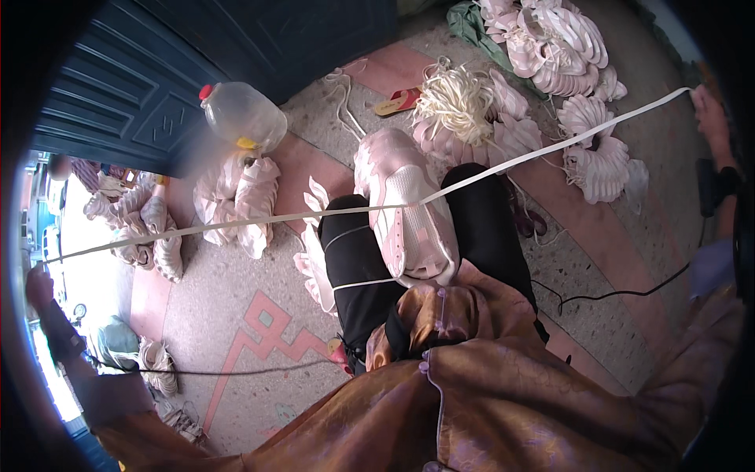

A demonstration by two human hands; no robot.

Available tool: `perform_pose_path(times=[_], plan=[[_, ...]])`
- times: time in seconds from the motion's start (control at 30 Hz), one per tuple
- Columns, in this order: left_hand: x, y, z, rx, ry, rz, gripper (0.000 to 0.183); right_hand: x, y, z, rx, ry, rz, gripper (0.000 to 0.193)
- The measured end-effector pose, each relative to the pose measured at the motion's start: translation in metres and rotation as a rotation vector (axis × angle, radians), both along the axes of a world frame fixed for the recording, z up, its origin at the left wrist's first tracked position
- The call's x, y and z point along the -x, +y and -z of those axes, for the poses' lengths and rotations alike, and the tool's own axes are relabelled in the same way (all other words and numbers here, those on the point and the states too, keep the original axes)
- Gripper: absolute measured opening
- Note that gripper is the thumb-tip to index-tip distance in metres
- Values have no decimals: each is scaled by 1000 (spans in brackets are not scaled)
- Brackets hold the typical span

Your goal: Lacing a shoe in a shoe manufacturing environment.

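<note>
Across your lap lies a pale pink-and-white shoe upper (401,169), its mesh showing and a row of small eyelet holes along one side. It rests between the knees of your black trousers (489,224), and a flat white shoelace (550,147) crosses it, bending slightly where it meets the upper. The lace runs long and taut out to both sides. Your left hand (39,288), small at the edge of view, has its fingers closed on one end; your right hand (710,114), raised at the far edge, is closed on the other.

Under you is a grey speckled floor (236,307) with pink bands and an angular pink pattern. A dark blue panelled door (118,79) stands ahead on your left, beside bright glare.

Near the door sits a clear plastic jug (248,114) with a red cap; you cannot tell whether it holds liquid. More stacked uppers (594,149) lie on your right, near a green sack (469,25) whose contents are hidden. A heap of cream laces (452,102) tops another pile.
</note>
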State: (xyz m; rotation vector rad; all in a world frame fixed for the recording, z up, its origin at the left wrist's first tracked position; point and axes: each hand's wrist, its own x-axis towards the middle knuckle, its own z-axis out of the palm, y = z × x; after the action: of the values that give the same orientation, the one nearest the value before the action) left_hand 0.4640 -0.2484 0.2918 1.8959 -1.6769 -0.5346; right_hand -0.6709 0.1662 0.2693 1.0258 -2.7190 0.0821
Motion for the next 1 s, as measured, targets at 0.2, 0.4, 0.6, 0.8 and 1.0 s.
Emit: perform_pose_path(times=[0.2,0.4,0.6,0.8,1.0], plan=[[154,107,222,-348,49,234,21,-130,4,214,38,-641,-686,5],[394,233,271,-542,385,624,12,-375,-37,245,207,-1775,-266,16],[491,266,278,-143,507,921,5,-426,-68,269,330,-1927,-218,11],[525,275,274,63,73,1175,7,-437,-81,288,617,-1694,-459,6],[525,278,279,6,74,1080,5,-440,-83,290,679,-1583,-513,4]])
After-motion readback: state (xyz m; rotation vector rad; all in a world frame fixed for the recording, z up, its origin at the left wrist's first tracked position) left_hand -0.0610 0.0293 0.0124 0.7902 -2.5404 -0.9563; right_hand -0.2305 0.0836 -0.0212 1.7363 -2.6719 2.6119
